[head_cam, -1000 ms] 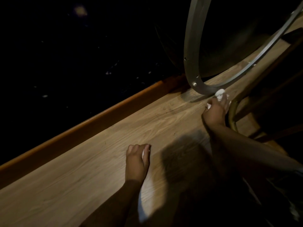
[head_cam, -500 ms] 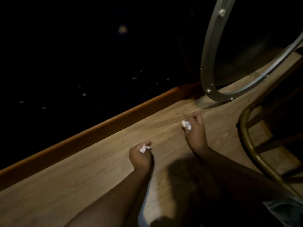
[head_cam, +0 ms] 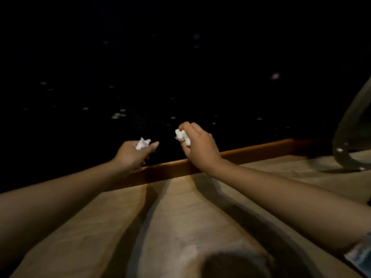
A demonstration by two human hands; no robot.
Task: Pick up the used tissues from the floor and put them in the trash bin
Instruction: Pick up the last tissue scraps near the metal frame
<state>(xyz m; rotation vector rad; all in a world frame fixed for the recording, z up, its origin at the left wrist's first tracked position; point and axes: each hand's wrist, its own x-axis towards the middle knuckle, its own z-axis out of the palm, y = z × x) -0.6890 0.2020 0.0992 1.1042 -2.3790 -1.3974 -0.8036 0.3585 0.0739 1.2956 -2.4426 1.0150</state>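
My left hand [head_cam: 134, 153] is raised above the wooden floor and holds a small crumpled white tissue [head_cam: 142, 143] between its curled fingers and thumb. My right hand [head_cam: 197, 146] is lifted beside it and grips a second crumpled white tissue [head_cam: 183, 137] in its fingers. Both hands hover in front of the dark wall, just above the orange baseboard [head_cam: 251, 151]. No trash bin shows in the view.
A wood-plank floor [head_cam: 180, 217] runs below my arms, with arm shadows across it. A round metal ring [head_cam: 345, 155] leans at the right edge. The wall [head_cam: 160, 67] behind the baseboard is black with faint specks.
Both hands lifted off the floor with their tissues and rose toward the dark wall. The view swung left, so the metal ring and the chair frame slid out to the right.
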